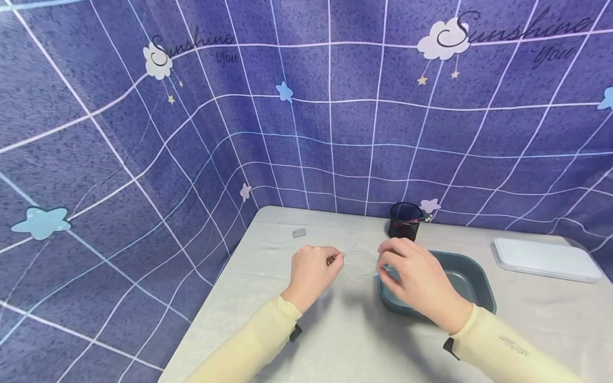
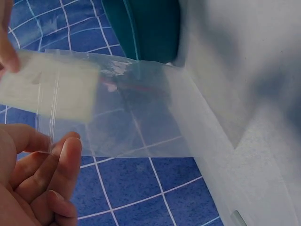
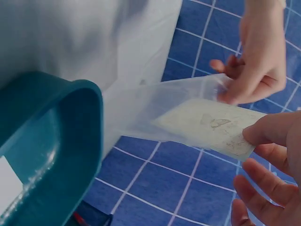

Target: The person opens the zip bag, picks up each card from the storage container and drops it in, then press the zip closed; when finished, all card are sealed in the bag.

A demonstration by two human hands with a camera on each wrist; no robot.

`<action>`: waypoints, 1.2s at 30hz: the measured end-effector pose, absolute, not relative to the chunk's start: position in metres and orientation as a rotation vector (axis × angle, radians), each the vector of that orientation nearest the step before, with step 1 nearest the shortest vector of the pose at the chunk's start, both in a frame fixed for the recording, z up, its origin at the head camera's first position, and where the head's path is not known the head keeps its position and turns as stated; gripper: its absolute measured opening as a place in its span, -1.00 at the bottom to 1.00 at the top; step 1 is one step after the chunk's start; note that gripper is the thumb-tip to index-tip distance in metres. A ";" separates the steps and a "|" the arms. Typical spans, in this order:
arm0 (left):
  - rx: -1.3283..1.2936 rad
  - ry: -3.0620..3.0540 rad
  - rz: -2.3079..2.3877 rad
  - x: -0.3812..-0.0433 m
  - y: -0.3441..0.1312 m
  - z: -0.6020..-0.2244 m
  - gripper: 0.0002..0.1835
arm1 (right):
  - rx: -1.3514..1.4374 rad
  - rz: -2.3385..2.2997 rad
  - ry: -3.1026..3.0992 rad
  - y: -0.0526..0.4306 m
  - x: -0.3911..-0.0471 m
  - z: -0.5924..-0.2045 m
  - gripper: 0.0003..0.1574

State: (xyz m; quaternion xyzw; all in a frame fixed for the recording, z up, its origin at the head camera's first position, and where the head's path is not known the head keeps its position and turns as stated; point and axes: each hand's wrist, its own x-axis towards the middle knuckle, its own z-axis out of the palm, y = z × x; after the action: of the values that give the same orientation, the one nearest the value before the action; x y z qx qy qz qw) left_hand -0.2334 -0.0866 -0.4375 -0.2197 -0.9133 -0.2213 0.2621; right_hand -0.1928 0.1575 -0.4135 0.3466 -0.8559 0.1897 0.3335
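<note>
A clear zip-lock bag (image 2: 136, 127) hangs between the two hands above the table. My left hand (image 1: 312, 274) pinches the bag's edge near its zip strip. A pale cream card (image 3: 202, 123) with a faint drawing or writing lies partly inside the bag, its outer end sticking out of the mouth. That outer end is pinched between thumb and fingers of my right hand (image 1: 416, 279). In the head view the bag is only a faint outline, and the card cannot be made out there.
Under the right hand stands a teal basin (image 1: 471, 279) with something white inside. Behind it is a black mesh pen cup (image 1: 403, 229) holding slim items. A white case (image 1: 543, 259) lies at the right, a small grey block (image 1: 299, 233) at the back left. Patterned blue curtains surround the table.
</note>
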 end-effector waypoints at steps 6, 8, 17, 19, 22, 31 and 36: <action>-0.605 -2.459 -0.600 -0.234 -0.087 -0.437 -0.87 | 0.895 0.478 -2.271 0.149 -0.204 -0.425 -0.76; -0.610 -2.457 -0.604 -0.234 -0.086 -0.437 -0.87 | 0.895 0.473 -2.294 0.146 -0.207 -0.428 -0.78; -0.628 -2.454 -0.607 -0.233 -0.084 -0.435 -0.87 | 0.844 0.407 -2.387 0.131 -0.219 -0.431 -0.79; -0.628 -2.454 -0.602 -0.233 -0.084 -0.435 -0.87 | 0.851 0.385 -2.402 0.128 -0.221 -0.432 -0.80; -0.633 -2.451 -0.592 -0.233 -0.083 -0.434 -0.86 | 0.864 0.360 -2.423 0.123 -0.225 -0.432 -0.79; -0.635 -2.445 -0.583 -0.232 -0.082 -0.434 -0.87 | 0.840 0.270 -2.475 0.114 -0.232 -0.440 -0.74; -0.634 -2.444 -0.582 -0.233 -0.082 -0.434 -0.86 | 0.814 0.248 -2.518 0.111 -0.230 -0.437 -0.66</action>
State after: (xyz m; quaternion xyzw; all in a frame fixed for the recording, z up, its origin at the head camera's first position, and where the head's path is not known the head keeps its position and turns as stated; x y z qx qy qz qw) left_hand -0.2325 -0.0819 -0.4344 -0.2356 -0.9078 -0.2161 0.2715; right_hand -0.2297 0.1110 -0.4371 0.2972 -0.9198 0.0904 0.2395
